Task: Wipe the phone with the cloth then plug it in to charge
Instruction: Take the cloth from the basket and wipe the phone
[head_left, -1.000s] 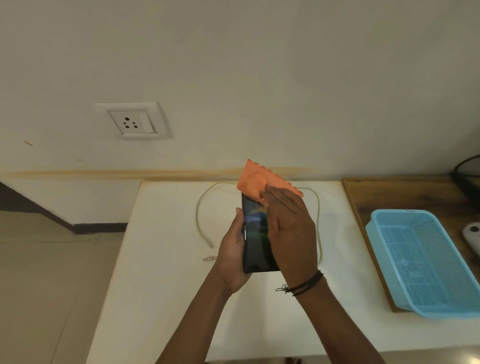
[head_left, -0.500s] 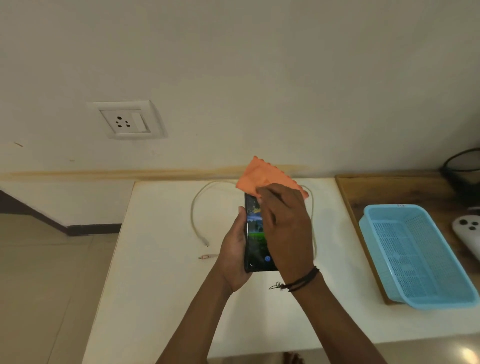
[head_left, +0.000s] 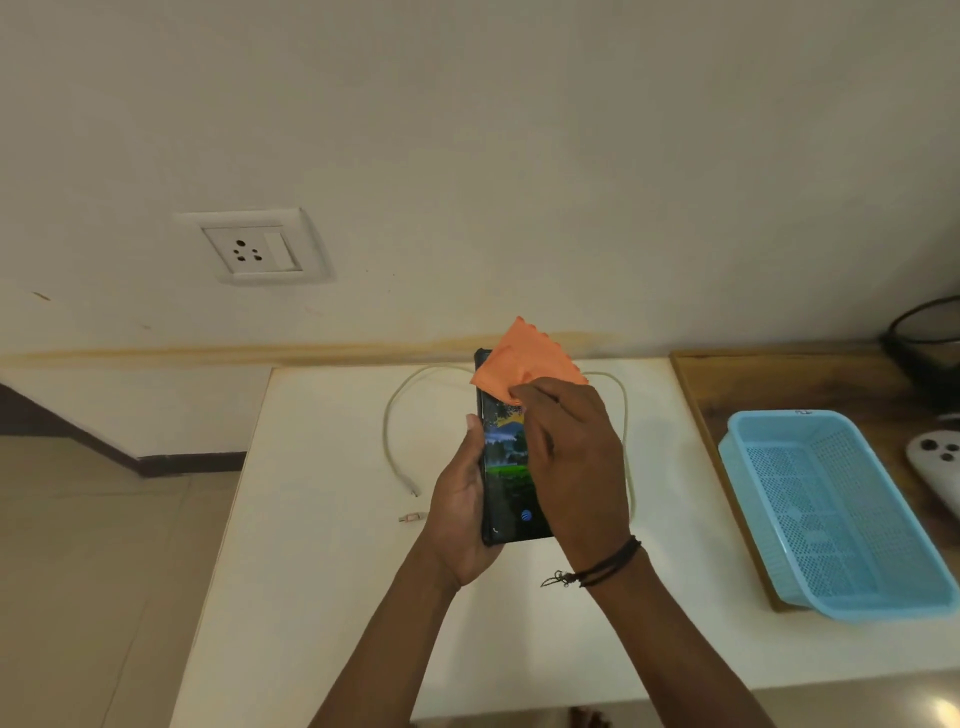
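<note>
My left hand grips a black phone by its left edge, above the white table. The screen is lit and faces up. My right hand pinches an orange cloth and presses it on the upper part of the screen; the cloth's free corner sticks up past the phone's top. The right hand hides the phone's right side. A pale charging cable loops on the table behind the phone, with its plug ends lying left of my left hand.
A white wall socket with switch sits on the wall at upper left. A light blue plastic basket stands on a wooden board to the right. A white controller lies at the right edge, dark cables behind it.
The phone screen went from dark to lit. My right hand has slid the cloth up the screen toward the phone's top. The left hand keeps its hold.
</note>
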